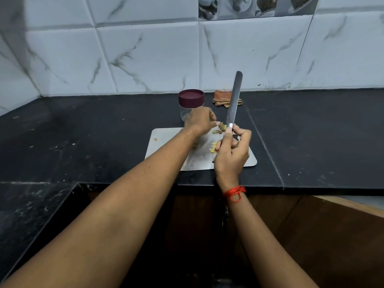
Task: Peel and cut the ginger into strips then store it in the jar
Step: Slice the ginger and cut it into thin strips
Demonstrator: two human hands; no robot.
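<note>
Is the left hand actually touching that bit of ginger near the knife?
Touching. The head view shows the left hand pinching the ginger at its fingertips, just beside the knife.

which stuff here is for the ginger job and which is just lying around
Job: ginger, pinched by the left hand; knife, gripped by the right hand; cutting board; lidded jar.
Lying about: folded cloth, untouched.

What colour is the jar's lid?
Dark maroon: the lid sits on the clear jar, shown in the head view.
</note>
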